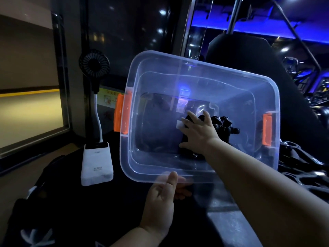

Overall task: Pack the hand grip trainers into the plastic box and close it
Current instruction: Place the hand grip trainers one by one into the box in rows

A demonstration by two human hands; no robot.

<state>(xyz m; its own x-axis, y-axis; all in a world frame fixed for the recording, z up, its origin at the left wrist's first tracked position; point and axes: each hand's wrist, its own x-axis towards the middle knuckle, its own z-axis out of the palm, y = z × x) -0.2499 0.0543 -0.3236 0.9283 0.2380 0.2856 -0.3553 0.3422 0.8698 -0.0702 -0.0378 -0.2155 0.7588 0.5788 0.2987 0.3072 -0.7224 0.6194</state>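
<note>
A clear plastic box [204, 68] with orange latches [122, 114] is tilted toward me, open side facing up. My left hand [163, 195] grips its near rim, thumb on top. My right hand [197, 132] reaches inside, fingers spread flat over black hand grip trainers [224, 125] lying on the box floor toward its right side. I cannot tell whether the fingers close around one of them. More black trainers [302, 168] lie outside the box at the right. No lid is in view.
A white power bank [97, 163] lies left of the box on a dark cloth, wired to a small black fan [94, 64] standing behind it. A dark chair back [249, 56] rises behind the box. A window frame runs along the left.
</note>
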